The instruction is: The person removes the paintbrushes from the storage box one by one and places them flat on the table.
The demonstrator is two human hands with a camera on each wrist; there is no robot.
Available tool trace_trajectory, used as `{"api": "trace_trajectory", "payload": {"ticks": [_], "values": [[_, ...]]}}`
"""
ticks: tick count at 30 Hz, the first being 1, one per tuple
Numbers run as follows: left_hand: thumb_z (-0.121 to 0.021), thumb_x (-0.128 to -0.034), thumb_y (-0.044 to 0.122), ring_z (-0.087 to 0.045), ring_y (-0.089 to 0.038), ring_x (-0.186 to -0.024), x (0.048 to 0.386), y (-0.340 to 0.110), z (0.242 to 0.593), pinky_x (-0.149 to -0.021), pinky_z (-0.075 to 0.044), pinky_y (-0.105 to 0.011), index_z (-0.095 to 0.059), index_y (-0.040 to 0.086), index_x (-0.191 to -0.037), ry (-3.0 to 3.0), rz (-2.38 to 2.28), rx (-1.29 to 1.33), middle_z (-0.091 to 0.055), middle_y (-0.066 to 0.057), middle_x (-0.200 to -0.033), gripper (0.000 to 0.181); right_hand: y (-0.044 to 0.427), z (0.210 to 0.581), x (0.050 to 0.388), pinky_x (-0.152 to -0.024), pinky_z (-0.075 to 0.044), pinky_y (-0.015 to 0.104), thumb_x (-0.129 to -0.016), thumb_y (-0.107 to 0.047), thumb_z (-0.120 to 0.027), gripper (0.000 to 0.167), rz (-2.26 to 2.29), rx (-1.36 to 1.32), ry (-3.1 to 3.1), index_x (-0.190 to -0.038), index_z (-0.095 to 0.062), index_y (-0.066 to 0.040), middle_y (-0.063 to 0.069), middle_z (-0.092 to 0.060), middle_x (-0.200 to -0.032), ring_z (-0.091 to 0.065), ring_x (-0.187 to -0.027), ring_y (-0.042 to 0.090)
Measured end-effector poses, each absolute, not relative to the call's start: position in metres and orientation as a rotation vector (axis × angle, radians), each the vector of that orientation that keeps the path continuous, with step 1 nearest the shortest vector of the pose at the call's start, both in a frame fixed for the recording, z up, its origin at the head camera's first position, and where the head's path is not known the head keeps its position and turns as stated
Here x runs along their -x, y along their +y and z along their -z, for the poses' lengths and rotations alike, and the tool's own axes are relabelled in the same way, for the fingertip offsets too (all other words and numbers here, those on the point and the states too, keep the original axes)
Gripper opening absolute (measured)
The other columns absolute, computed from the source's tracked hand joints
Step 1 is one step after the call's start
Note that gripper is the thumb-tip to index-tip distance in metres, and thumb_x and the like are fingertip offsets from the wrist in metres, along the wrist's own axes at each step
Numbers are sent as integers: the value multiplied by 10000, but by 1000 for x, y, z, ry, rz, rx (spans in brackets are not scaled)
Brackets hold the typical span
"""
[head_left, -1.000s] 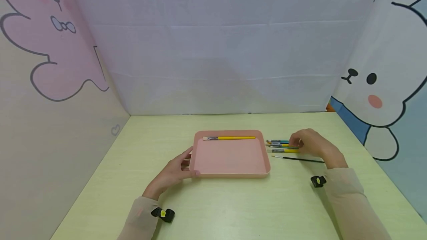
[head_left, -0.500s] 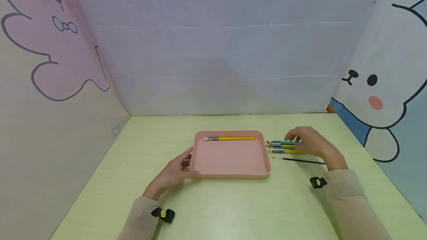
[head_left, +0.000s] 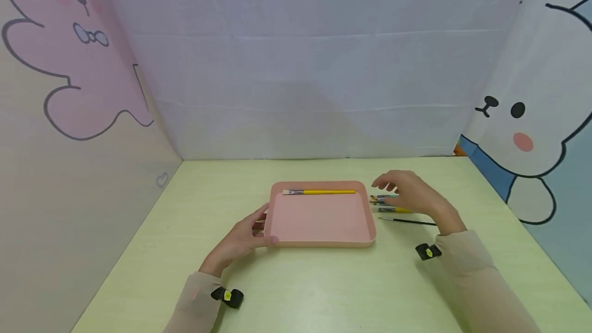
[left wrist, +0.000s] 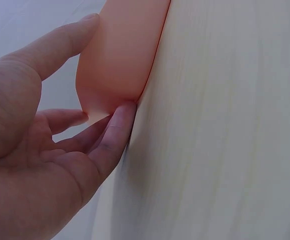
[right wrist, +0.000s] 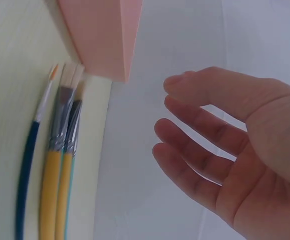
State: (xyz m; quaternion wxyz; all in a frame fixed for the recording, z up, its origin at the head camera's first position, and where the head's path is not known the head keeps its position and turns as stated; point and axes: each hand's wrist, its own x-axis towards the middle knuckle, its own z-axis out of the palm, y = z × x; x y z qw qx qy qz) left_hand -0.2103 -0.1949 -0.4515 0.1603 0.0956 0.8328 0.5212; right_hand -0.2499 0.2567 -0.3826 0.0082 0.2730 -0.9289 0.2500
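A pink tray (head_left: 324, 222) lies on the table with a yellow-handled flat paintbrush (head_left: 330, 192) along its far side. At the near left corner my left hand (head_left: 240, 238) holds the tray, thumb on its near side and fingers against its left wall. My right hand (head_left: 416, 194) hovers above several paintbrushes to the right of the tray, its fingers loosely bent around nothing. Among them are a wide yellow-handled paintbrush (right wrist: 50, 190) and a thin dark-handled paintbrush (right wrist: 27, 175). In the head view the right hand hides some of the handles.
The pale wood-grain table (head_left: 319, 292) meets a plain light backdrop (head_left: 314, 91) at its far edge. Side panels with cartoon animals stand left and right. Each sleeve carries a black wrist camera (head_left: 428, 252).
My right hand, at first with its fingers down among the brushes, has lifted and moved left toward the tray, its fingers spreading. My left hand has stayed at the tray's corner.
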Motion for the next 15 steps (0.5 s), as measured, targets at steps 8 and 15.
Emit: {"api": "trace_trajectory", "payload": {"ticks": [8, 15], "values": [[-901, -882, 292, -585, -261, -1286, 211, -195, 452, -1097, -494, -475, -295, 225, -1696, 2380, -1491, -272, -539, -82, -1539, 1017, 227, 371, 267, -860, -611, 477, -923, 3, -777, 352, -728, -979, -2876, -1272, -730, -21, 138, -732, -1201, -694, -1038, 322], [-898, -884, 284, -584, -268, -1297, 212, -196, 452, -1093, -493, -472, -292, 219, -1697, 2371, -1495, -283, -531, -91, -1548, 1016, 200, 363, 283, -923, -585, 485, -947, 24, -674, 394, -731, -1028, -2942, -1337, -705, -18, 139, -714, -1244, -674, -1124, 385]]}}
